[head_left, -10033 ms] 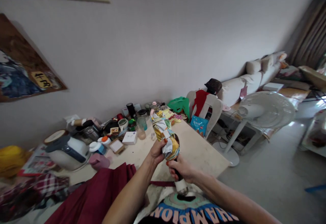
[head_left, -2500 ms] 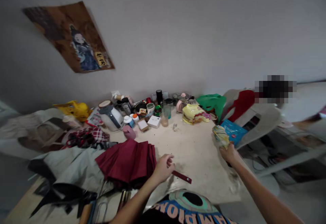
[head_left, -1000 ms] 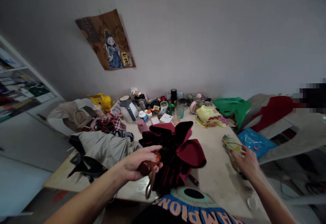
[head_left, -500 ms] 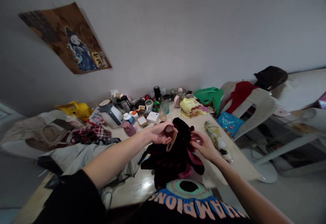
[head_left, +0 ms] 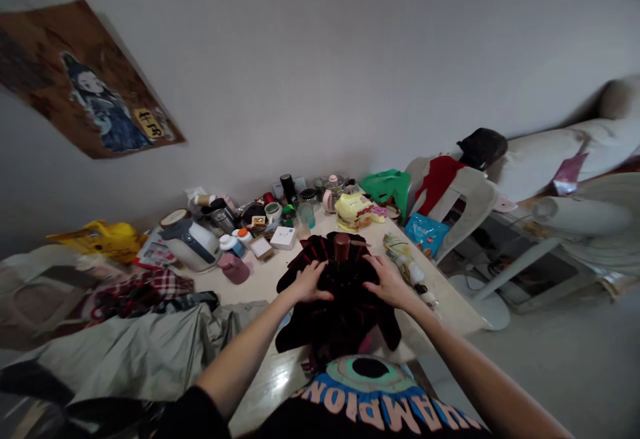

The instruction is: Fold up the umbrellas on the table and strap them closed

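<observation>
A dark red folding umbrella (head_left: 345,299) stands handle-up in front of my chest, its brown handle (head_left: 342,247) pointing away from me. My left hand (head_left: 310,282) lies on the left side of its loose canopy, fingers curled over the cloth. On the right side my right hand (head_left: 387,281) grips the canopy the same way. A rolled-up colourful patterned umbrella (head_left: 403,260) lies on the table (head_left: 260,282) just right of my right hand.
The back of the table is crowded: a white kettle (head_left: 190,244), cups, jars, small boxes, a yellow packet (head_left: 354,210). Clothes (head_left: 145,332) are heaped at the left. A chair (head_left: 453,196) with a red garment and a white fan (head_left: 575,216) stand to the right.
My left hand let go of the handle and both hands moved down onto the canopy. Earlier the right hand set the patterned umbrella down and the left picked up the red one.
</observation>
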A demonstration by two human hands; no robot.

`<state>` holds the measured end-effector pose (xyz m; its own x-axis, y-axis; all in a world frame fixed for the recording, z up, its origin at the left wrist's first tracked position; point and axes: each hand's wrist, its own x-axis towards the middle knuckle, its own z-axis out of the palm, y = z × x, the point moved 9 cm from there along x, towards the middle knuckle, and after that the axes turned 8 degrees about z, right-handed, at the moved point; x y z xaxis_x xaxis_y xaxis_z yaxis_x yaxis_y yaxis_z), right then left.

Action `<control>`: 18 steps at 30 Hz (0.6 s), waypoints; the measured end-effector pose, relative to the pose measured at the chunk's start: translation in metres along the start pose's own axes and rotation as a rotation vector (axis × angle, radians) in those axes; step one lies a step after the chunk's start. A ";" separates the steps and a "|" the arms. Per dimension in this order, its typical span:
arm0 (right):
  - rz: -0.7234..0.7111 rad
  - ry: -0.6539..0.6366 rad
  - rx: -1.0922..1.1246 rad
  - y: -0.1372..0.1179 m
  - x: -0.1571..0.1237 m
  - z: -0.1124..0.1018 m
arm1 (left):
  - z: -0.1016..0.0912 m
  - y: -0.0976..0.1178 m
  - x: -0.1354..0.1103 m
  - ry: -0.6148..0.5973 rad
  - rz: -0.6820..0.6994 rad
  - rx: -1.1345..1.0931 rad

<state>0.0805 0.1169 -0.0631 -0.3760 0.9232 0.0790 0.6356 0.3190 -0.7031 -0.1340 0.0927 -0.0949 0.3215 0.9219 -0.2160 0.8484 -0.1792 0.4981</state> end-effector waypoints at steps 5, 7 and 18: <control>0.128 0.029 -0.032 0.034 0.003 -0.016 | 0.009 -0.046 -0.043 0.000 -0.110 0.019; 0.035 0.003 0.043 0.020 0.005 -0.018 | 0.000 -0.041 -0.049 0.103 -0.089 0.019; -0.168 -0.377 -0.225 -0.057 0.041 0.030 | 0.001 0.007 -0.032 0.247 0.168 -0.201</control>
<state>0.0084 0.1303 -0.0413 -0.6782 0.7262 -0.1130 0.6600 0.5342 -0.5282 -0.1380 0.0616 -0.0851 0.3172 0.9449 0.0805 0.6846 -0.2869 0.6700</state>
